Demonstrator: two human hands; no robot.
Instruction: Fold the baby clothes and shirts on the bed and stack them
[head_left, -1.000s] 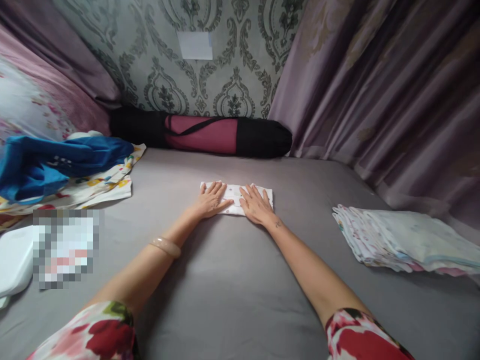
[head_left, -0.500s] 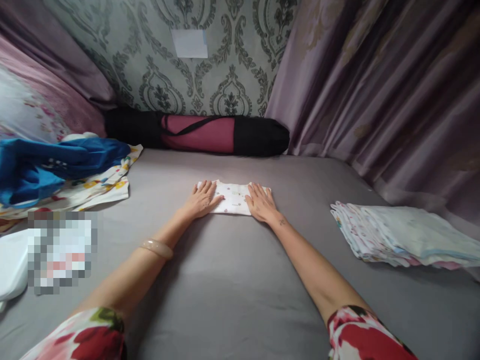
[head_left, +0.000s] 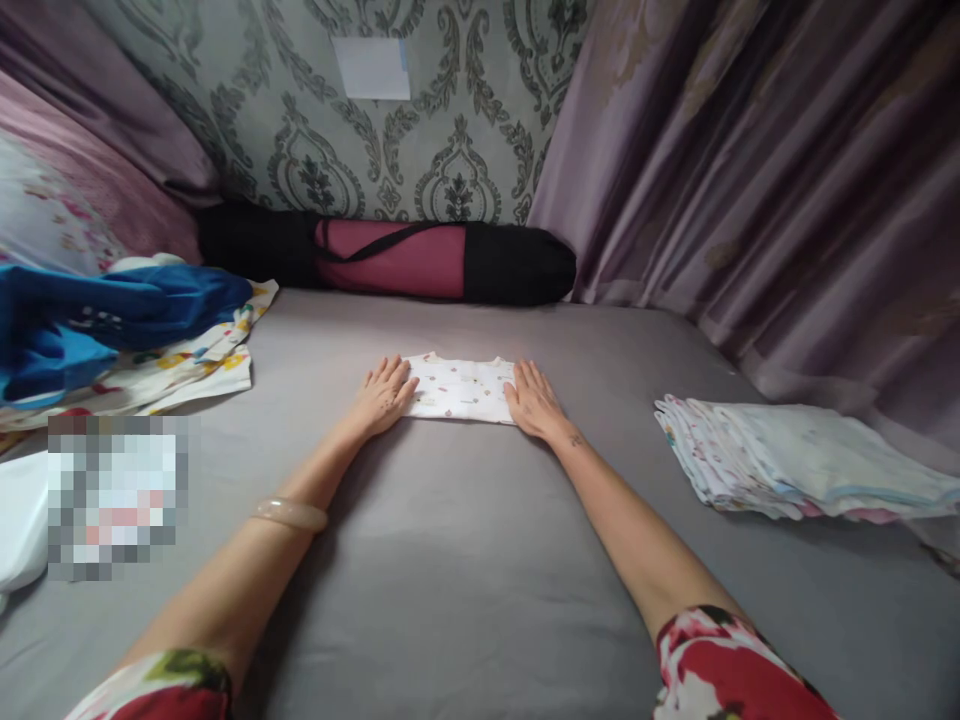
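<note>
1. A blue garment [head_left: 112, 320] lies heaped on a printed cloth [head_left: 187, 365] at the bed's [head_left: 465, 560] far left.
2. The left hand [head_left: 384, 395] lies flat, fingers spread, palm down on the left end of the folded cloth [head_left: 461, 388].
3. The folded cloth, white with small prints, lies flat mid-bed, between both hands.
4. The right hand [head_left: 532, 400] lies flat, fingers loosely together, pressing the cloth's right end.
5. A black and maroon roll bag [head_left: 390, 258] lies along the wall behind.
6. A stack [head_left: 795, 460] of folded cloths sits on the bed at right, well apart, near the curtain [head_left: 750, 170].
</note>
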